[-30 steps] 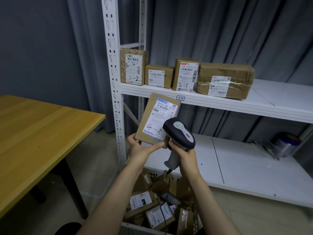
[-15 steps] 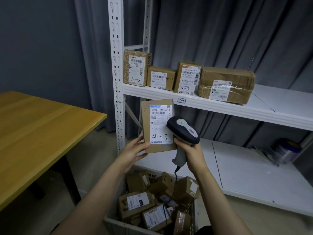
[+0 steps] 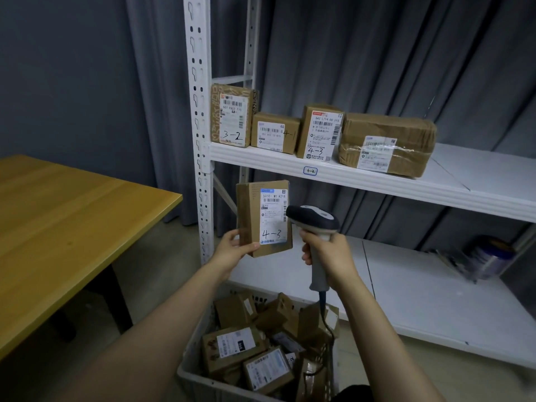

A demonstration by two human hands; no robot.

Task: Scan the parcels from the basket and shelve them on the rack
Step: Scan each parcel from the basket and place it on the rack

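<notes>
My left hand (image 3: 232,250) holds a brown cardboard parcel (image 3: 249,219) upright by its lower left corner; its white label reads "4-3" and faces me. My right hand (image 3: 327,253) grips the handle of a dark-headed barcode scanner (image 3: 313,217), whose nose sits just right of the label. Both are held below the white rack's upper shelf (image 3: 362,181). Several labelled parcels stand in a row on that shelf, among them a tall box marked "3-2" (image 3: 230,116) and another "4-3" box (image 3: 320,132). Under my arms is the grey basket (image 3: 191,378), full of several brown parcels.
A yellow wooden table (image 3: 63,227) stands at the left, close to the rack's perforated white post (image 3: 200,111). The lower shelf (image 3: 420,300) carries a blurred roll and loose stuff at its far right. Grey curtains hang behind the rack. The scanner's cable drops into the basket.
The parcel has turned from tilted to upright with its label square to me. The scanner has shifted right of the label, and my view has pulled back to show more of the basket.
</notes>
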